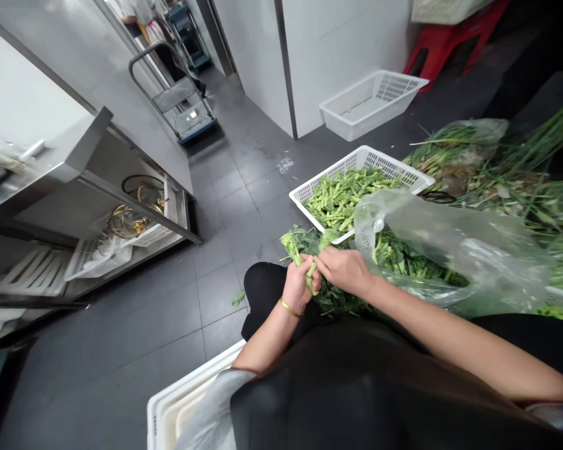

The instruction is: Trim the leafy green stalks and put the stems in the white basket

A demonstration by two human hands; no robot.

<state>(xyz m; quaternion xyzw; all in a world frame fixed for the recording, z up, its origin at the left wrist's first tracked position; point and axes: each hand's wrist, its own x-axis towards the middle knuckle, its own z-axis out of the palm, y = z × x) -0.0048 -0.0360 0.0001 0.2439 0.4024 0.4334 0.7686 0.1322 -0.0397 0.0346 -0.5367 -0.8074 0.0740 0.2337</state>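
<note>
My left hand (299, 284), with a gold bangle at the wrist, is closed around a leafy green vegetable stalk (291, 245). The stalk's thick pale-green end pokes out below the fingers. My right hand (349, 270) pinches right beside it, with a blurred green leaf (328, 239) at its fingertips. Loose dark-green leaves (331, 297) lie beneath both hands. Just beyond stands a white plastic basket (309, 220) of trimmed green stalks (342, 197). A clear plastic bag (450, 228) with more leafy greens (403, 256) spreads beside my right forearm.
Bundles of spring onions (455, 150) lie at the right. Another white basket (351, 128) stands by the wall near a red stool (438, 47). A steel shelf unit (89, 169) is at the left. Farther back are a platform trolley (187, 115) and a person (143, 19).
</note>
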